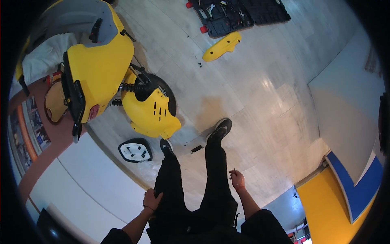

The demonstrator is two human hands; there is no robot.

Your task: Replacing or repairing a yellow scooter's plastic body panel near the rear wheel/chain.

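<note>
— Black trouser cloth is lying under the left hand; what is that hand doing?

— It is resting against the person's own left thigh, fingers curled loosely on the trousers, grasping nothing separate that can be made out.

— And the right hand?

— It is hanging beside the right leg, pinching a thin, dark, stick-like item between the fingertips. The item is too small to identify. It is pointing up from the fingers, clear of the leg.

— What is lying around the person?

— Both shoes are standing on a pale tiled floor. A small dark part is lying between the feet. A yellow scooter is standing ahead on the left, with a white oval cover just beside the left shoe. Farther off, a loose yellow panel is lying near an open black tool case.
</note>
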